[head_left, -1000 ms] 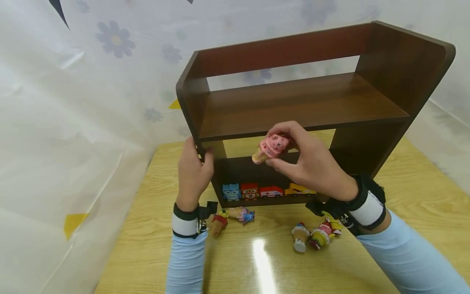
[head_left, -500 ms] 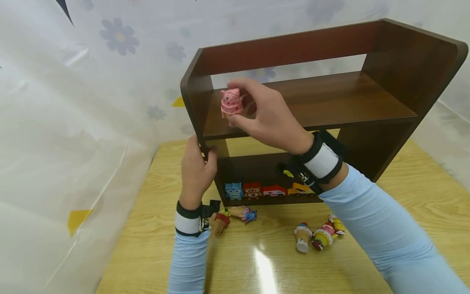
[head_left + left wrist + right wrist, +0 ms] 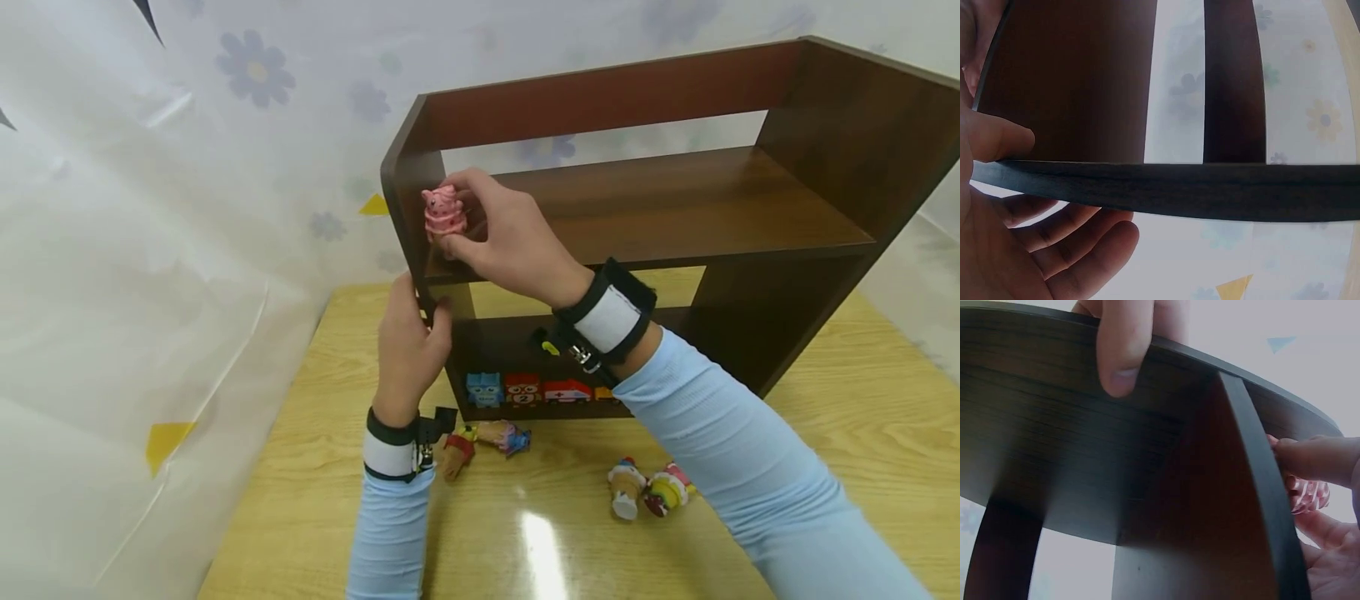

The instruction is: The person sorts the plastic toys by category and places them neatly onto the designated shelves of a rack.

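Observation:
A pink ice cream toy (image 3: 444, 210) with a small face and ears is pinched between the thumb and fingers of my right hand (image 3: 510, 237). It is at the left end of the upper board (image 3: 675, 212) of a dark brown shelf unit, close to the side panel (image 3: 401, 171). Its lower part is hidden by the thumb. My left hand (image 3: 408, 354) grips the front edge of that side panel, just below the upper board. In the left wrist view the thumb (image 3: 1007, 140) lies on the inner face and the fingers (image 3: 1085, 250) are on the outer side.
On the lower shelf stand a blue owl block (image 3: 483, 390), a red owl block (image 3: 522, 390), a red ambulance (image 3: 567, 392) and a partly covered yellow vehicle (image 3: 604, 394). Several ice cream toys lie on the wooden table (image 3: 300, 500), including a brown-and-red one (image 3: 457, 457) and a white-based one (image 3: 626, 487).
My right hand has carried the pink ice cream toy up and left, from before the lower opening to the upper board's left end. The toy has turned upright. My left hand keeps its grip.

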Action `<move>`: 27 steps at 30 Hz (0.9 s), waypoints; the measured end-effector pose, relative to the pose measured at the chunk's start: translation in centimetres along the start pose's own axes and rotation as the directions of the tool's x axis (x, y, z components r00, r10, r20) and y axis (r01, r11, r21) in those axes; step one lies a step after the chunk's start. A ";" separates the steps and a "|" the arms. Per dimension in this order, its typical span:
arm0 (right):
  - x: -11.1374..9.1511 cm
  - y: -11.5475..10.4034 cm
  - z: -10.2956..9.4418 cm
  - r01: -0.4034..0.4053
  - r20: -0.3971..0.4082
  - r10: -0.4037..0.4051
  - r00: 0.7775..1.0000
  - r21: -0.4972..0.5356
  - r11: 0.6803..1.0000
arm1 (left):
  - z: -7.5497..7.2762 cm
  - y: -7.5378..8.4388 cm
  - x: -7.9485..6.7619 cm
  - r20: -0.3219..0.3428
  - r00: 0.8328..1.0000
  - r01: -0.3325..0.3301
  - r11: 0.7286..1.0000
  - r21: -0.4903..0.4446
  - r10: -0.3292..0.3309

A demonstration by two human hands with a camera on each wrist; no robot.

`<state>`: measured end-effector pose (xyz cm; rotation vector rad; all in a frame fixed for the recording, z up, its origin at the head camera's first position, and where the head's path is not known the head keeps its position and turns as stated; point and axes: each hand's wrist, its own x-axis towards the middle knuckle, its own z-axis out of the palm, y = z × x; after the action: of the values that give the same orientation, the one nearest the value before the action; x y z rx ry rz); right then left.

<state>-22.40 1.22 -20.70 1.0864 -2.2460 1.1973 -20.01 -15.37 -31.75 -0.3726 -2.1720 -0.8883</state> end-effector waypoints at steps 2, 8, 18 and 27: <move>-0.1 0.1 0.0 -0.006 -0.001 0.006 1.000 0.006 1.000 | 0.1 0.1 0.1 -0.003 1.000 -0.008 1.000 0.000 0.008; -0.4 0.2 -0.1 -0.025 0.016 0.025 1.000 0.004 1.000 | 0.2 0.1 0.0 0.004 1.000 0.006 1.000 -0.008 -0.006; -0.7 0.3 -0.7 -0.071 0.055 0.071 0.996 -0.006 0.997 | 0.5 0.0 0.1 0.010 1.000 0.020 1.000 -0.019 -0.020; -3.0 0.1 -2.3 -0.060 -0.077 0.054 0.996 -0.084 0.995 | 0.5 0.0 0.2 0.014 0.999 0.031 0.999 -0.020 -0.031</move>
<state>-20.63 4.55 -21.31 0.9354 -2.2630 1.1324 -20.38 -14.97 -31.87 -0.3563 -2.1881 -0.9282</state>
